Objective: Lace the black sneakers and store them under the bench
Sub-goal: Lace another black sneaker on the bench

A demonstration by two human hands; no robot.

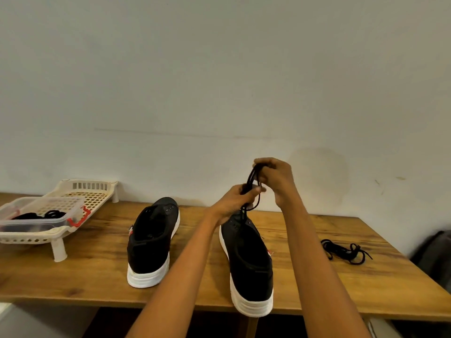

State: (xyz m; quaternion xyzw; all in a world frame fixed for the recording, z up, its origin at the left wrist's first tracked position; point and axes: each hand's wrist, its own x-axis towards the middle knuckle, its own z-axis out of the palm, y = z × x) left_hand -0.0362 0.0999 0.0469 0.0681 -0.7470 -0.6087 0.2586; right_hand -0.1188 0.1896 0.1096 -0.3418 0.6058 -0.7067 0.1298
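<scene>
Two black sneakers with white soles stand on the wooden bench (73, 276), heels toward me: the left sneaker (152, 240) has no lace, the right sneaker (249, 262) sits under my hands. A black lace (253, 189) rises in loops from the right sneaker's eyelets. My left hand (234, 201) pinches the lace just above the shoe. My right hand (275, 176) holds the lace's upper loops, higher and slightly to the right. A second loose black lace (346, 250) lies on the bench at the right.
A cream plastic rack (92, 193) stands at the bench's left end, carrying a clear container (39, 223) with red clips and dark laces inside. A white wall rises behind the bench. A dark bag (436, 254) sits beyond the bench's right end.
</scene>
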